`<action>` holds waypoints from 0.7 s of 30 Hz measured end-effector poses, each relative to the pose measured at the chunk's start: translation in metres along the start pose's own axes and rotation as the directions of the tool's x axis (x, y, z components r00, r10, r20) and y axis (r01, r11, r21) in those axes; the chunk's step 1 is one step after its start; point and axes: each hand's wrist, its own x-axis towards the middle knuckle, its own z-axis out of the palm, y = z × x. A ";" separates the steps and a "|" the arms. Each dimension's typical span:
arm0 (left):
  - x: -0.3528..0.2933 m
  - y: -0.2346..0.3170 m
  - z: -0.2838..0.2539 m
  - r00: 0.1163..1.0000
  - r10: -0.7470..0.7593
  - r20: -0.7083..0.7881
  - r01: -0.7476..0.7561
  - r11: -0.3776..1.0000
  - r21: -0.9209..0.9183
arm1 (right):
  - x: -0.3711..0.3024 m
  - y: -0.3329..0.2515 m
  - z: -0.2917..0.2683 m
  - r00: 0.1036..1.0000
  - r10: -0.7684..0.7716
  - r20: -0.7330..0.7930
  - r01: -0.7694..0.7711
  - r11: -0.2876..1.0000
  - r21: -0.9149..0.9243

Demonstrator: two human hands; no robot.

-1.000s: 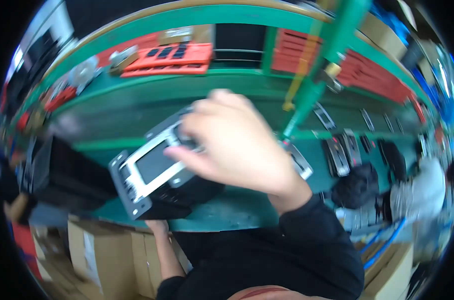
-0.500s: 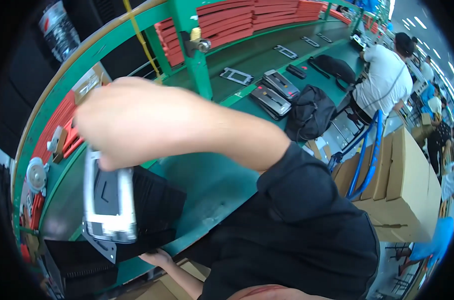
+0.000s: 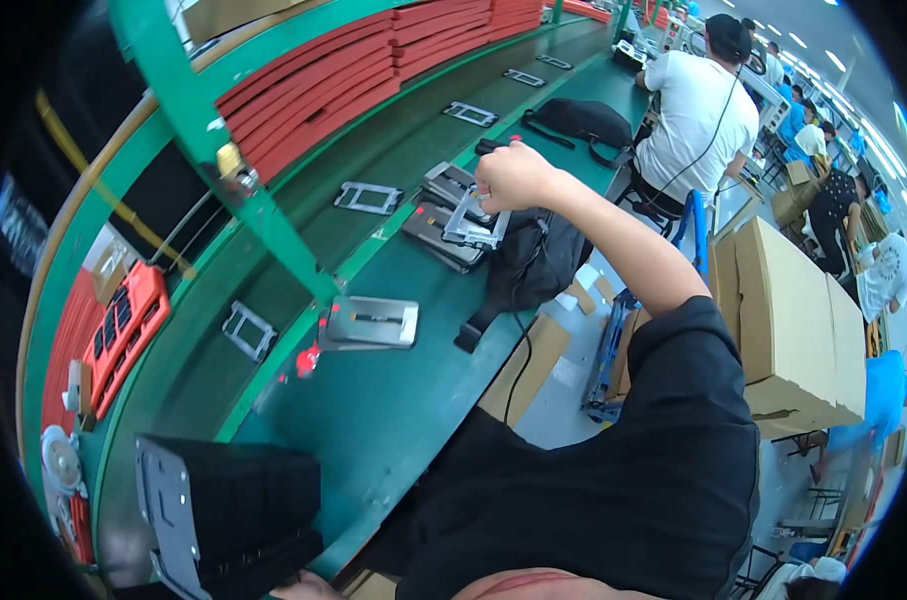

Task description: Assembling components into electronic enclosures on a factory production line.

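My right grip (image 3: 513, 180) is pinching a silver frame (image 3: 478, 241) by its upper end, well to the right of the green post (image 3: 243, 195). The frame hangs at a slant over a pair of grey panels (image 3: 435, 238), which lie side by side on the table (image 3: 373, 400), also right of the post; whether frame and panels touch, I cannot tell.

My left grip (image 3: 308, 588) is mostly hidden at the near lower edge of a black case (image 3: 263, 500), on my side of the post and somewhat left of its foot. I cannot tell how those fingers are set. The case has a ribbed side and a flat plate with holes on its left end.

A single grey panel (image 3: 375, 322) lies on the table just right of the post's foot, with a red glow (image 3: 308, 360) on the tabletop to the near side of the foot. Loose silver frames lie along the dark green strip that runs past the post: one to its left, the others in a line to its right. Red trays (image 3: 313, 90) are stacked just right of the post's upper part. Past the panels, farther right of the post, sits a black bag (image 3: 538, 265), and beyond it a co-worker in a white shirt (image 3: 698, 125).
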 end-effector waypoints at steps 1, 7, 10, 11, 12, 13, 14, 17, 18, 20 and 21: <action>0.012 -0.007 -0.014 0.998 0.002 0.066 -0.001 1.000 -0.012 | 0.003 0.018 0.012 1.000 0.011 0.025 -0.010 1.000 -0.017; -0.024 0.029 0.067 0.948 0.295 0.118 -0.295 0.955 -0.015 | -0.005 0.087 0.019 0.999 0.034 0.027 -0.034 0.999 -0.028; 0.005 0.028 0.074 0.796 0.460 0.394 -0.413 0.888 -0.201 | 0.006 0.145 -0.004 0.980 0.198 -0.029 -0.200 0.976 -0.089; 0.013 0.034 0.083 0.630 0.509 0.587 -0.244 0.847 -0.472 | 0.011 0.174 -0.014 0.960 0.269 -0.084 -0.275 0.959 -0.071; 0.013 0.032 0.093 0.406 0.594 0.694 0.016 0.755 -0.656 | 0.016 0.211 -0.027 0.916 0.396 -0.056 -0.400 0.909 -0.117; 0.005 0.028 0.099 0.413 0.593 0.691 0.018 0.753 -0.657 | 0.021 0.254 -0.041 0.856 0.516 -0.034 -0.514 0.842 -0.164; -0.002 0.025 0.104 0.499 0.553 0.667 -0.015 0.776 -0.631 | 0.017 0.305 -0.052 0.778 0.626 -0.062 -0.628 0.771 -0.103; -0.018 0.025 0.114 0.716 0.423 0.555 -0.104 0.851 -0.515 | -0.005 0.413 -0.081 0.614 0.710 -0.345 -0.777 0.621 -0.104; -0.023 0.031 0.113 0.776 0.382 0.501 -0.134 0.877 -0.461 | -0.002 0.413 -0.086 0.571 0.692 -0.442 -0.786 0.616 -0.050; -0.031 0.041 0.115 0.874 0.305 0.378 -0.172 0.922 -0.346 | -0.005 0.401 -0.103 0.516 0.677 -0.525 -0.794 0.608 0.006; -0.034 0.045 0.115 0.912 0.272 0.308 -0.184 0.941 -0.285 | -0.009 0.391 -0.105 0.518 0.644 -0.562 -0.777 0.629 0.005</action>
